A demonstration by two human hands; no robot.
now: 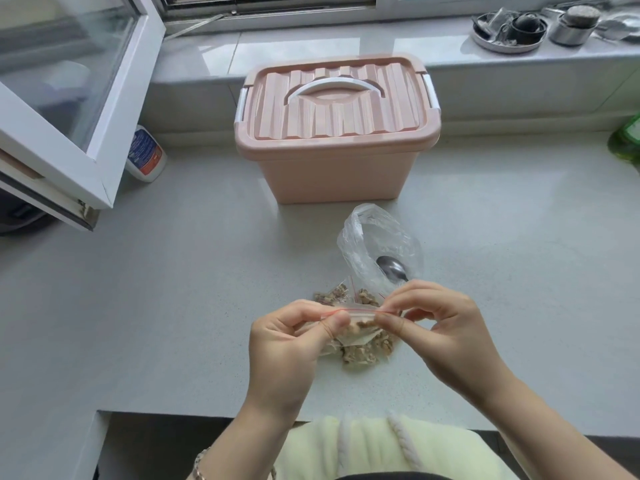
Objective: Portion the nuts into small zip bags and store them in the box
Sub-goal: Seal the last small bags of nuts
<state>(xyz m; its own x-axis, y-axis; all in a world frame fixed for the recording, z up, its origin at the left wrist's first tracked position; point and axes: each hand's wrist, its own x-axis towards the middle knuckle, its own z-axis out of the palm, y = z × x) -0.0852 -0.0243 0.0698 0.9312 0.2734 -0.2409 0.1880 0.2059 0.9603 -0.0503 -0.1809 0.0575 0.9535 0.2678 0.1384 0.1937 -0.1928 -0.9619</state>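
Observation:
A small clear zip bag (360, 336) with a red seal line holds walnut pieces just above the counter. My left hand (291, 344) pinches the left end of its seal and my right hand (440, 329) pinches the right end. Behind it lie two other small zip bags of nuts (337, 295), flat on the counter. A crumpled clear plastic bag (377, 244) lies beyond them with a metal spoon (393, 268) inside it. The pink storage box (337, 133) stands further back with its lid closed and its white handle folded down.
A grey counter (173, 306) carries everything. A white bottle (145, 154) stands at the left under an open window frame (79, 109). Metal dishes and jars (533, 27) sit on the windowsill at the far right. A green object (628, 140) lies at the right edge.

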